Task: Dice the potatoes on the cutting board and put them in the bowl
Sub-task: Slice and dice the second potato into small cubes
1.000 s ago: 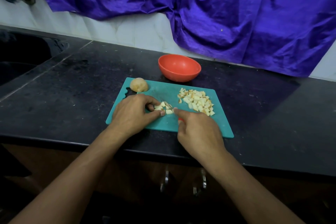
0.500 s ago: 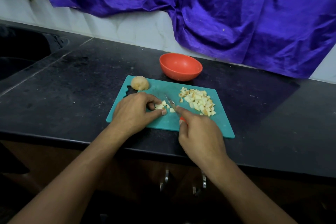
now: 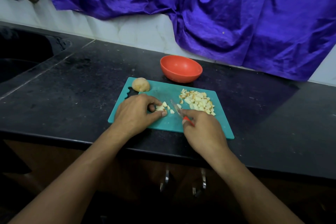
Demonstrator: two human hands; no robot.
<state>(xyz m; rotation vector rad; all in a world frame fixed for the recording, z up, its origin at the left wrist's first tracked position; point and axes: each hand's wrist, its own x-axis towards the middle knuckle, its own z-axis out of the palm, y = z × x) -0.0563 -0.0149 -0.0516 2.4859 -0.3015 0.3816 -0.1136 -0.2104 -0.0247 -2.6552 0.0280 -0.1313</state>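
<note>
Potato pieces (image 3: pixel 163 108) lay mid-frame on the cutting board (image 3: pixel 221 129), pinched by the left hand (image 3: pixel 134 114); the right hand (image 3: pixel 203 131) gripped the knife (image 3: pixel 177 110). The bowl (image 3: pixel 181 68) sat just above.

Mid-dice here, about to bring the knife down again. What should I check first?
1. Left hand pins the potato pieces: ok.
2. Its fingertips apart from the knife blade: ok, small gap, blade blurred.
3. Right hand grips the knife handle: ok.
4. Cutting board lies wholly on the counter: ok.
5. Bowl upright behind the board: ok.
6. All potato diced: not ok, potato half sits whole at the board's far left corner.
</note>
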